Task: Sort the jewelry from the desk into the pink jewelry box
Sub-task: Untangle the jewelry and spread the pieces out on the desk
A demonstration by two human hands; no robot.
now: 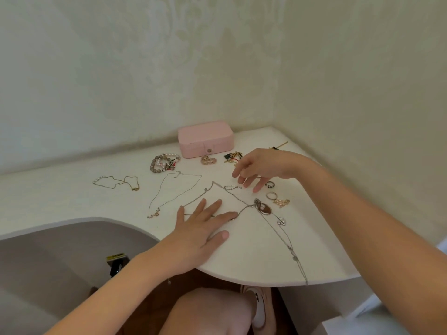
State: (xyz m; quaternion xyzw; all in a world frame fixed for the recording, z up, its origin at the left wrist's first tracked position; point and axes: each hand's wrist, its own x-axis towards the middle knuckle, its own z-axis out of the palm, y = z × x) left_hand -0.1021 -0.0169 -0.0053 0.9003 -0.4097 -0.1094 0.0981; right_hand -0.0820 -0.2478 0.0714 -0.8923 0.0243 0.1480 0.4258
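Observation:
The pink jewelry box (pixel 205 139) stands closed at the back of the white desk (pixel 242 257), against the wall. Jewelry lies spread in front of it: beaded bracelets (pixel 165 162), a thin gold necklace (pixel 174 192), a pearl and gold chain (pixel 116 182), a long silver chain (pixel 232 194) with a brown pendant (pixel 264 209), rings (pixel 272 195) and gold pieces (pixel 281 202). My left hand (pixel 203 228) lies flat on the desk, fingers straight, over part of the silver chain. My right hand (pixel 261 169) hovers above the chain with fingers loosely spread, holding nothing.
A gold and green ornament (pixel 233 156) and a pink-gold piece (pixel 208 160) lie near the box. A thin gold stick (pixel 279 145) sits at the back right. The desk edge curves around a cut-out at the left; my knee (pixel 205 310) is below.

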